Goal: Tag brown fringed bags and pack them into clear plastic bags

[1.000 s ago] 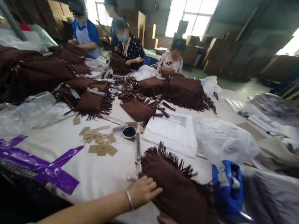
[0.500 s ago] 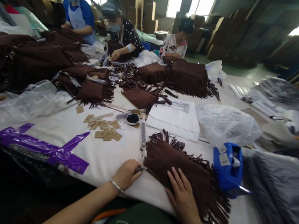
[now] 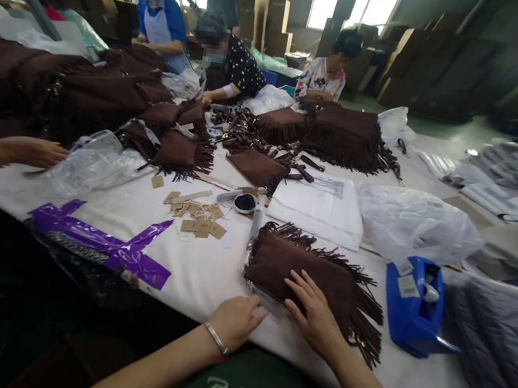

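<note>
A dark brown fringed bag (image 3: pixel 297 264) lies flat on the white-covered table in front of me, its fringe spread along the far and right sides. Fingers spread, my right hand (image 3: pixel 316 316) rests on top of the bag. At the bag's near left edge, beside the zipper, my left hand (image 3: pixel 237 320) is closed with its fingers pressed together; whatever they hold is hidden. A strap in a greyish wrap (image 3: pixel 255 226) stretches away from the bag's left end. Small brown cardboard tags (image 3: pixel 202 228) lie to the left, near a small white dish of black bits (image 3: pixel 245 202).
A blue tape dispenser (image 3: pixel 412 304) stands right of the bag. Behind are white sheets (image 3: pixel 317 209) and a clear plastic bag (image 3: pixel 415 220). Purple tape (image 3: pixel 101 238) marks the front edge. Another person's hand (image 3: pixel 38 153) reaches in at left. Brown bags (image 3: pixel 98 98) are heaped beyond; several co-workers stand opposite.
The fringed bag has shifted slightly left and turned straighter. My left hand has moved right and nearer to me along the zipper edge. Another person's arm has come in at left.
</note>
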A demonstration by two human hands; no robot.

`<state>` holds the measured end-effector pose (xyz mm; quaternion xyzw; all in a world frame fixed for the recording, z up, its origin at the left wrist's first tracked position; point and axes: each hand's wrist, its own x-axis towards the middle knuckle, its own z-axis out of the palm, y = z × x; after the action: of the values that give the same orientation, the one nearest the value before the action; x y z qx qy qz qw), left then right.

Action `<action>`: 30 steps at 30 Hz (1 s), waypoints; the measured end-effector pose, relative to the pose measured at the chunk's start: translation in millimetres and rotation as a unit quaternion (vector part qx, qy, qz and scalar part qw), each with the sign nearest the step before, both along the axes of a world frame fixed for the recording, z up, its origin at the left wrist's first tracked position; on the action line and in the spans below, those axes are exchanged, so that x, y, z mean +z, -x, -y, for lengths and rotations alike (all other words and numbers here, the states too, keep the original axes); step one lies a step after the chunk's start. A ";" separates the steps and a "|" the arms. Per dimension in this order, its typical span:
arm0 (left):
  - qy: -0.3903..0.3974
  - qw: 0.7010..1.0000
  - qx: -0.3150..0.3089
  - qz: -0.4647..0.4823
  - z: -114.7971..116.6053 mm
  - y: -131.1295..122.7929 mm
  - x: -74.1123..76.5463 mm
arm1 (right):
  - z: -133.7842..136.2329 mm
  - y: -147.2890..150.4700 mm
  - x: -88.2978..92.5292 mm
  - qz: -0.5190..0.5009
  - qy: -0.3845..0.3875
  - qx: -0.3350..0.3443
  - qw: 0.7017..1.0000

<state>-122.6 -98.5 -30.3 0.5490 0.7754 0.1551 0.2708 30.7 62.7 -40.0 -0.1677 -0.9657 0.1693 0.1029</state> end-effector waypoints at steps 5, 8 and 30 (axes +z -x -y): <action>0.005 1.000 0.013 0.002 -9.8 16.5 1.5 | 29.6 32.6 -7.7 0.009 -0.088 0.046 0.995; -0.001 0.998 0.060 -0.014 -6.5 55.9 7.6 | 37.7 40.9 -25.6 -0.006 -0.156 0.039 0.987; -0.147 0.921 0.360 0.010 10.6 130.3 16.0 | 26.2 29.5 -39.9 -0.044 -0.125 -0.005 0.991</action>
<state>-252.9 -109.1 -14.3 0.2652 0.8865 0.3594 0.1209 1.2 36.5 -79.8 -0.1509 -0.9730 0.0540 0.1658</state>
